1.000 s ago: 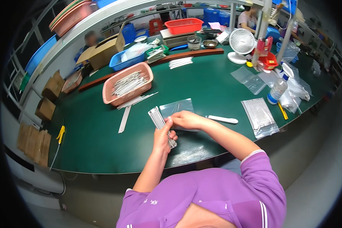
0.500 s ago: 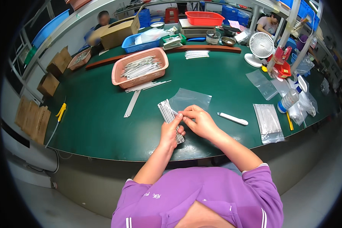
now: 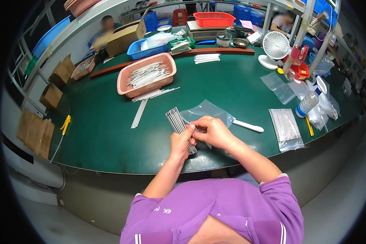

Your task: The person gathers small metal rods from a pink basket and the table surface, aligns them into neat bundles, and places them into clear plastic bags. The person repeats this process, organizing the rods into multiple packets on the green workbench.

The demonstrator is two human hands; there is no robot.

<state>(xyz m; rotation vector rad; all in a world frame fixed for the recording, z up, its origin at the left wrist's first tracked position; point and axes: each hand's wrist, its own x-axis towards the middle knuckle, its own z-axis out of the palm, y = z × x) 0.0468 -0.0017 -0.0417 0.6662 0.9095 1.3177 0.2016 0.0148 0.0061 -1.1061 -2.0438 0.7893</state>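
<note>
My left hand (image 3: 182, 143) is closed around a bundle of thin silvery metal rods (image 3: 174, 118), which slants over the near middle of the green table. Close beside it, the fingers of my right hand (image 3: 212, 131) pinch the edge of a clear plastic bag (image 3: 206, 109). Most of the bag spreads flat beyond my right hand, and a corner shows below it. The white utility knife (image 3: 248, 126) lies just right of the bag, its tip against or very near the bag's edge.
A pink basket (image 3: 150, 86) of rods stands at the back left, with loose rods (image 3: 139, 114) before it. To the right lie a filled bag of rods (image 3: 285, 125), a spray bottle (image 3: 307, 103) and a fan (image 3: 275, 44). A yellow air gun (image 3: 65, 124) rests at the left.
The bag has turned and shifted toward the knife, and a corner now shows below my right hand. Both hands keep their grips. The whole view has shifted slightly.
</note>
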